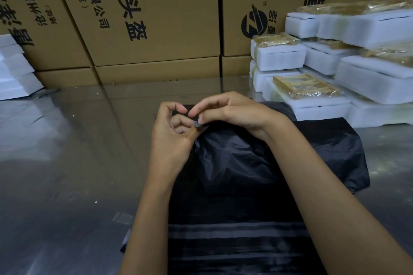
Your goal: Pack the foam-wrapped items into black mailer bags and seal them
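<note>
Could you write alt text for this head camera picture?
Two hands, left and right, pinch the far edge of a black mailer bag on a shiny table. Foam-wrapped items are stacked at right, cardboard boxes behind.

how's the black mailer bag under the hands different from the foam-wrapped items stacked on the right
The black mailer bag is dark, limp and crinkled; the foam-wrapped items are white, blocky and rigid-looking. The bag lies alone in front of the person, pinched at its far edge by the left hand and right hand; the items sit untouched in a stack. Both rest on the shiny table.
</note>
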`<state>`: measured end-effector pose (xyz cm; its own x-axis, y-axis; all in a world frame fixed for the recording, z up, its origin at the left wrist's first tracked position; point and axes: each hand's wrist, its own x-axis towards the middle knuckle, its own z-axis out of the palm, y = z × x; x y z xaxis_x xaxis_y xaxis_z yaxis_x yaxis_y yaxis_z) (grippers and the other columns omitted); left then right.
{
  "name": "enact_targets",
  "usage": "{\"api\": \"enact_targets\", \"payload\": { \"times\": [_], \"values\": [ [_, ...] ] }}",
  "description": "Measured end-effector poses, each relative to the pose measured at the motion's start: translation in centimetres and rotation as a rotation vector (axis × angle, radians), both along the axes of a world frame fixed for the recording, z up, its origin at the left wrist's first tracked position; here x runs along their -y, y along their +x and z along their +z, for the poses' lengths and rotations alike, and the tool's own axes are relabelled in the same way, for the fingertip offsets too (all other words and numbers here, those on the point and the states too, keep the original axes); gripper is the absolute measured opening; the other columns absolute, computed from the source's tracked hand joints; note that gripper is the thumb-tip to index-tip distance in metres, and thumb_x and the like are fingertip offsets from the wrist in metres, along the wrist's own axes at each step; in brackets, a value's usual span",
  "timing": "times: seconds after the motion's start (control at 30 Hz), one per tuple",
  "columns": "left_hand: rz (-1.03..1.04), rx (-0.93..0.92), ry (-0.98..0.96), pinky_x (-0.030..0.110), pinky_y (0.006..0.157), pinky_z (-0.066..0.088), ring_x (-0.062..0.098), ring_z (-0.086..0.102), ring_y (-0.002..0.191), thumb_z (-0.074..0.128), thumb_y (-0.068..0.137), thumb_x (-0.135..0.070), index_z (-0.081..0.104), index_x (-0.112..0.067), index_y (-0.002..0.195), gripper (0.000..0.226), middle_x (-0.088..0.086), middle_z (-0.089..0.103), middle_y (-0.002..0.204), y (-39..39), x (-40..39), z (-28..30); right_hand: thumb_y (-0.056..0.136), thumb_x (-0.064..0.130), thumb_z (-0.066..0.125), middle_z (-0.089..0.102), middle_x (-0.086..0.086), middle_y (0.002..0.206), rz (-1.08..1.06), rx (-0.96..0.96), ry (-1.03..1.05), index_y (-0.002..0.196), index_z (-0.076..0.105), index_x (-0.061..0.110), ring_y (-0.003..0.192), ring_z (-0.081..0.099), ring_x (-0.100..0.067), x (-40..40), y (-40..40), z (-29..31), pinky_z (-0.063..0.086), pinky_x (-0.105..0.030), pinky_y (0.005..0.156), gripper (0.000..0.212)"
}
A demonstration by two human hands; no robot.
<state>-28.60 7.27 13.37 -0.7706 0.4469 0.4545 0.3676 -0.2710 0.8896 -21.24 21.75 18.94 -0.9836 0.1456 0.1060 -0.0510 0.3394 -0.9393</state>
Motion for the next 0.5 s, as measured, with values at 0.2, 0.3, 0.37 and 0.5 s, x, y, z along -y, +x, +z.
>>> {"api": "enact_targets", "payload": {
  "times": [0.2,0.3,0.37,0.5],
  "values": [
    [0.025,-0.013,-0.055,0.028,0.061,0.049,0.010,0.059,0.057,0.079,0.080,-0.004,0.043,-0.031,0.097,0.049,-0.002,0.067,0.065,-0.08,0.15,-0.15,0.088,0.006,0.065,0.074,0.007,0.083,0.039,0.027,0.038,0.104,0.079,0.014,0.086,0.067,-0.002,-0.09,0.08,0.08,0.048,-0.016,0.083,0.022],
    [0.071,-0.021,-0.082,0.023,0.056,0.046,0.008,0.058,0.054,0.079,0.080,-0.007,0.040,-0.032,0.095,0.048,-0.002,0.067,0.062,0.13,0.21,-0.09,0.088,0.006,0.063,0.075,0.004,0.086,0.053,0.032,0.058,0.100,0.079,0.013,0.086,0.067,-0.002,-0.12,0.23,0.13,0.048,-0.019,0.086,0.021],
    [0.102,-0.040,-0.113,0.020,0.052,0.045,0.007,0.057,0.052,0.081,0.078,-0.015,0.040,-0.033,0.095,0.048,-0.001,0.067,0.061,0.32,0.33,0.03,0.088,0.005,0.063,0.075,-0.001,0.089,0.069,0.038,0.064,0.097,0.080,0.012,0.090,0.067,-0.006,-0.14,0.34,0.16,0.050,-0.022,0.092,0.020],
    [0.120,-0.063,-0.154,0.029,0.056,0.047,0.011,0.059,0.054,0.082,0.077,-0.017,0.041,-0.035,0.095,0.049,-0.001,0.070,0.064,0.62,0.35,0.18,0.088,0.003,0.061,0.072,-0.001,0.083,0.081,0.044,0.078,0.090,0.079,0.013,0.085,0.064,-0.006,-0.03,0.41,0.22,0.048,-0.019,0.087,0.020]
  ]
}}
